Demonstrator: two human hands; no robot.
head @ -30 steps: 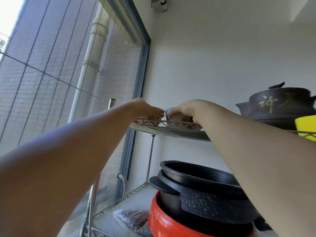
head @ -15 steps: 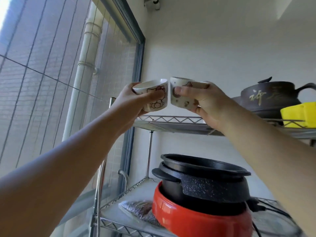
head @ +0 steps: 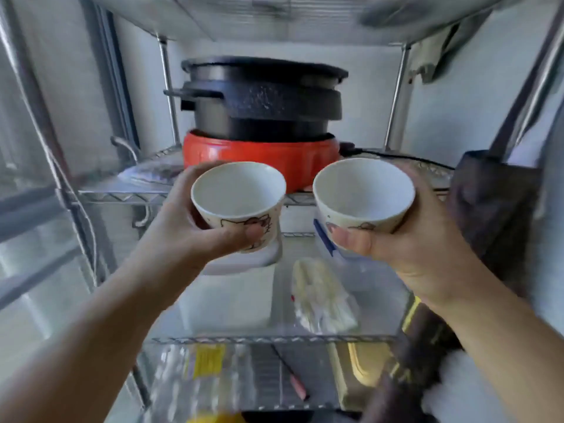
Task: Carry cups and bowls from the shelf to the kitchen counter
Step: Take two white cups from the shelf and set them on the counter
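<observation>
Holding 2 cups: left hand (head: 195, 236) grip w/ left cup (head: 238, 206), right hand (head: 406, 239) w/ right cup (head: 363, 196).

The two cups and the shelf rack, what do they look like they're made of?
Left cup and right cup: probably glazed ceramic, with smooth off-white insides and printed cartoon figures outside; melamine can't be ruled out. Shelf rack: bright metal wire with round posts, likely chrome-plated steel.

Lower-shelf packages (head: 320, 300) blurred beyond telling, yellow item (head: 213, 418) cut off by the bottom edge, cartoon prints on both cups partly hidden under thumbs, dark bag (head: 494, 209) smeared at right
</observation>
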